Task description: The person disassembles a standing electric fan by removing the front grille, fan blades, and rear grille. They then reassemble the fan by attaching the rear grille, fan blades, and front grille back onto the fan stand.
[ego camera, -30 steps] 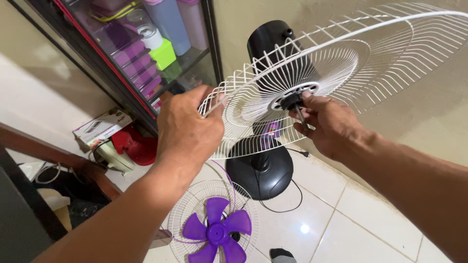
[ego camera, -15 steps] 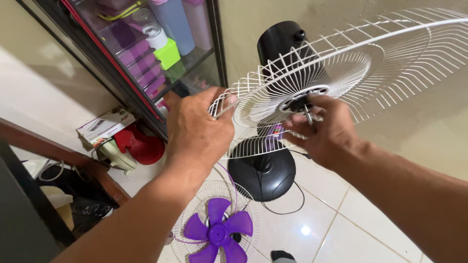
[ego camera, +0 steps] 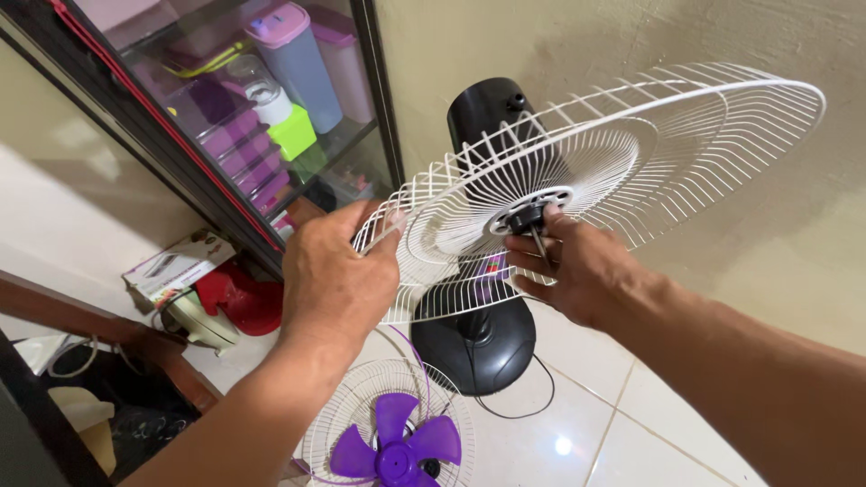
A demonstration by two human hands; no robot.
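while my right hand (ego camera: 577,266) pinches the small black nut (ego camera: 526,216) at the hub of the white fan guard (ego camera: 631,153), fingertips closed around it, my left hand (ego camera: 338,275) is clamped on the guard's near rim, thumb and fingers shut on the wires. the guard sits tilted, almost flat, on the front of the black fan motor (ego camera: 487,113), above the round black base (ego camera: 474,338) standing on the white tile floor (ego camera: 649,433). below my left forearm lies the other guard half (ego camera: 361,406) with the purple blade (ego camera: 397,442) resting in it. further left there's a glass cabinet (ego camera: 271,117) full of plastic tubs, a small box (ego camera: 176,266) and something red (ego camera: 239,298) on the floor beside it.

what worries me: the guard is wide and light, held at one edge only, so if my left grip slackens it could swing on the hub and twist the nut crooked on its thread. the nut is small; a slip of my fingertips would likely drop it onto the tiles, where it could roll under the cabinet. leaning too hard could also tip the stand towards the wall.
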